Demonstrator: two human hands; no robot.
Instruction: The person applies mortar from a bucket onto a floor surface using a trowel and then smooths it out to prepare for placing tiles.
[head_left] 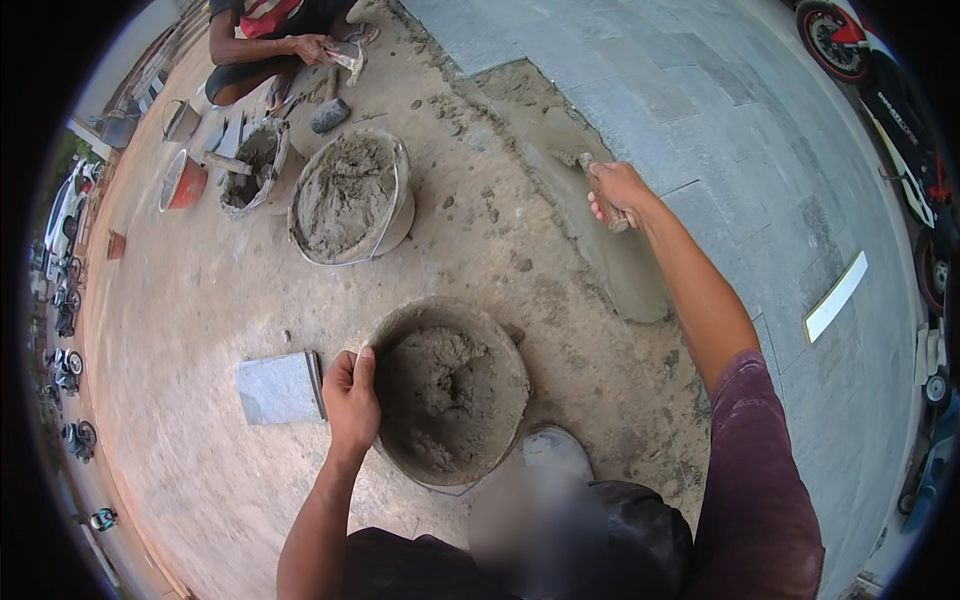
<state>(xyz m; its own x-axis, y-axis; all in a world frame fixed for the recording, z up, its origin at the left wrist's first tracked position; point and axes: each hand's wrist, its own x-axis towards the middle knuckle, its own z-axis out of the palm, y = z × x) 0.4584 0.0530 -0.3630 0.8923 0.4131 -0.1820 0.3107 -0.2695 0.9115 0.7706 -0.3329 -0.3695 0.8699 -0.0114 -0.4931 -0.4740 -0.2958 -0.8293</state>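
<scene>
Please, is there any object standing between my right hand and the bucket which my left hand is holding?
Nothing visible stands between them. From the right hand to the bucket, gripped at its rim by the left hand, there are only spread mortar and ground with low, scattered lumps.

Around you, out toward both edges
Along the left edge of your bare ground [190,330], you have a white car [66,208] and parked motorcycles [75,364], with a small reddish pot [117,245] and an orange bucket [184,184] further in. Past your grey paving's [720,150] right edge stands a red-and-black motorcycle [893,112]; a white strip [837,298] lies near that edge.
</scene>
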